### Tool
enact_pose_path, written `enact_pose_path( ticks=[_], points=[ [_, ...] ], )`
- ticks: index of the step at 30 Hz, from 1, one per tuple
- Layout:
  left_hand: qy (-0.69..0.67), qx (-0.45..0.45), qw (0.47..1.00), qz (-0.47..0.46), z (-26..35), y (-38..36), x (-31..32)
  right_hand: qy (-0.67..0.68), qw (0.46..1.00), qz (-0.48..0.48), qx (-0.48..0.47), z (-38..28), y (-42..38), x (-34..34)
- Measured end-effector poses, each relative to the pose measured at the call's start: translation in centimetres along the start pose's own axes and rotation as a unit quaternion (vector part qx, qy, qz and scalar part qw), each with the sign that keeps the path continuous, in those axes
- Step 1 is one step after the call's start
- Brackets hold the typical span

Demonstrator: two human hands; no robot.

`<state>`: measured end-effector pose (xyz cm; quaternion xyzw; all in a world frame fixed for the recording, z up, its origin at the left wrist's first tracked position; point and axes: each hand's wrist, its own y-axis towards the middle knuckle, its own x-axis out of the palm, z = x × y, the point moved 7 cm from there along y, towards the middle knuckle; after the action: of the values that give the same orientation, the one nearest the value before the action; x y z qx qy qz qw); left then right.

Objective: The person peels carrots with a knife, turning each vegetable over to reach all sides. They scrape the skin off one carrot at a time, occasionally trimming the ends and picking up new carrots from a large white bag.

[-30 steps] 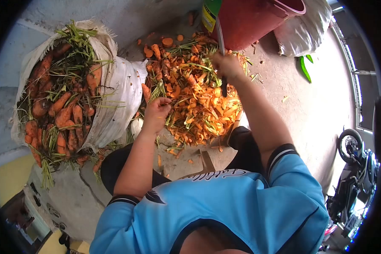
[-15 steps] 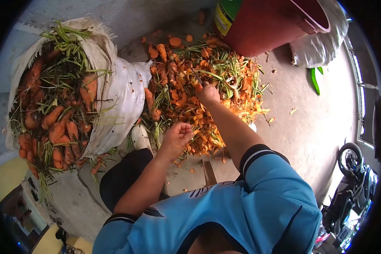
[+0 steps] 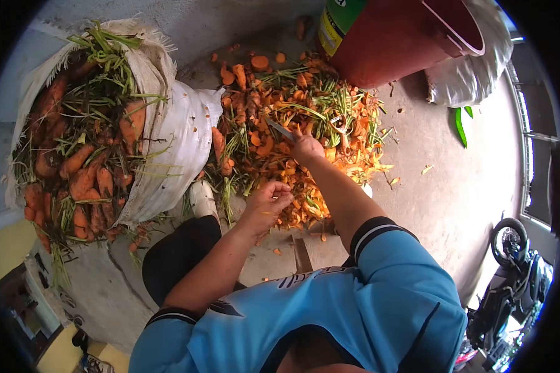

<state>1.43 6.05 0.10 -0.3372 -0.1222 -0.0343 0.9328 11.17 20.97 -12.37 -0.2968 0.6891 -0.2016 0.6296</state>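
Note:
Over the pile of carrot peelings and green stalks [image 3: 330, 112], my right hand [image 3: 307, 149] is wrapped round a knife [image 3: 281, 129], its blade pointing up and to the left. Lower and to the left, my left hand [image 3: 267, 204] hovers near the pile's lower edge with its fingers curled together; what it holds, if anything, is too small to make out. A peeler-like tool [image 3: 338, 124] lies among the stalks to the right of my right hand. Whole carrots with tops [image 3: 87, 180] fill the open white sack [image 3: 180, 137] on the left.
A dark red bucket [image 3: 398, 43] stands at the top beside a green and yellow container [image 3: 336, 25]. Behind the bucket is another pale sack [image 3: 466, 81]. A green leaf [image 3: 460, 127] lies on the floor to the right. A motorcycle [image 3: 510, 280] stands at the lower right.
The knife blade now shows clearly, pointing left from my right hand. My left hand has shifted slightly, its fingers more closed. The view has moved a little.

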Motion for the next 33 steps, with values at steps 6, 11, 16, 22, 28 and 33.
enact_pose_path(
  ticks=[6, 11, 16, 22, 28, 33],
  points=[
    [-0.012, 0.004, 1.0, -0.01, -0.2, -0.6, 0.5, 0.068, 0.997, 0.029, 0.027, 0.7, 0.5, 1.4],
    [0.009, 0.008, 1.0, 0.001, -0.7, 0.0, -0.4, 0.036, 0.998, 0.0, -0.041, 0.7, 1.5, 2.4],
    [0.04, -0.011, 0.997, 0.058, -1.4, 0.8, -2.8, 0.335, 0.931, -0.145, -0.005, 2.3, 0.4, 2.7],
    [0.126, 0.1, 0.966, 0.203, 1.7, 0.0, -4.9, 0.474, 0.805, -0.335, -0.124, -0.7, -7.3, -1.5],
    [-0.069, 0.092, 0.993, 0.003, 3.4, -0.3, -3.2, 0.498, 0.779, -0.348, -0.152, -2.6, -13.4, -4.9],
    [-0.236, 0.018, 0.971, 0.01, 3.7, -1.3, -3.3, 0.609, 0.779, -0.149, -0.018, 1.1, -17.2, -9.9]
  ],
)
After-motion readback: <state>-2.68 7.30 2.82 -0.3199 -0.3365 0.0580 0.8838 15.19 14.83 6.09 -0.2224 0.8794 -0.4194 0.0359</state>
